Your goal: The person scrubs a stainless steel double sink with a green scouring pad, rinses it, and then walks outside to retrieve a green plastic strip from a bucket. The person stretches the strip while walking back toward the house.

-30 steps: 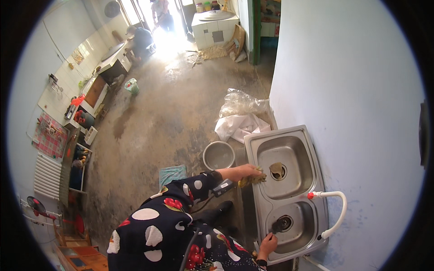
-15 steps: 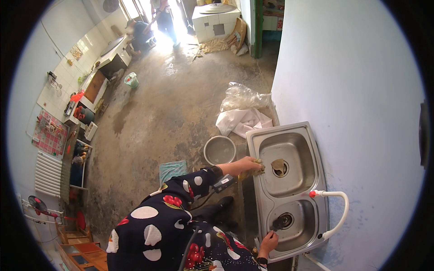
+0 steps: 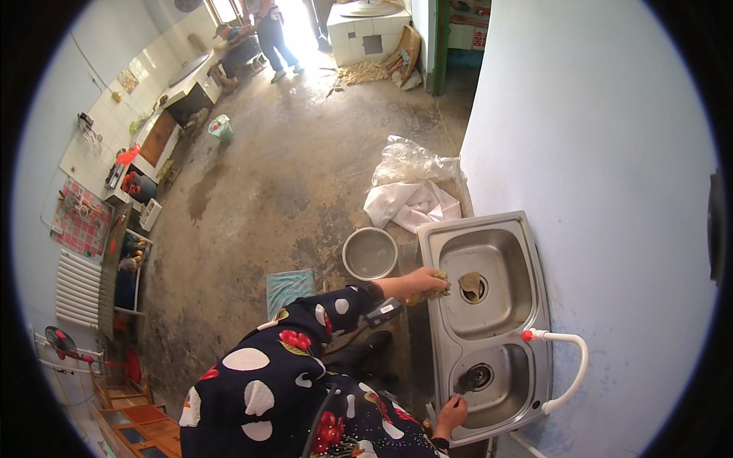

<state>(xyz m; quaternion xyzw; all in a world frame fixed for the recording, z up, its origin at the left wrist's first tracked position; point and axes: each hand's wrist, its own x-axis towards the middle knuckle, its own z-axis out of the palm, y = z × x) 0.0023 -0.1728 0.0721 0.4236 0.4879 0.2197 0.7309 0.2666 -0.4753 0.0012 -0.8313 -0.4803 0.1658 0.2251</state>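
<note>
A steel double-bowl sink stands against the wall on the right. My left hand is closed on a crumpled yellow-brown cloth at the rim of the far bowl. In that bowl, a brown scrap partly covers the drain. Lower down, my right hand pinches a dark, brush-like tool whose bushy end lies by the near bowl's drain; its exact kind is too blurred to tell. A white curved faucet hose with a red fitting rises behind the bowls.
Beside the sink, a grey-white basin sits on the floor near a teal towel. White sheeting and clear plastic lie by the wall. Farther off are a small bucket and a person standing at the doorway.
My right hand and the dark tool have shifted very slightly in the near bowl. The left hand keeps its hold on the cloth. At the doorway, the standing person has moved a little left.
</note>
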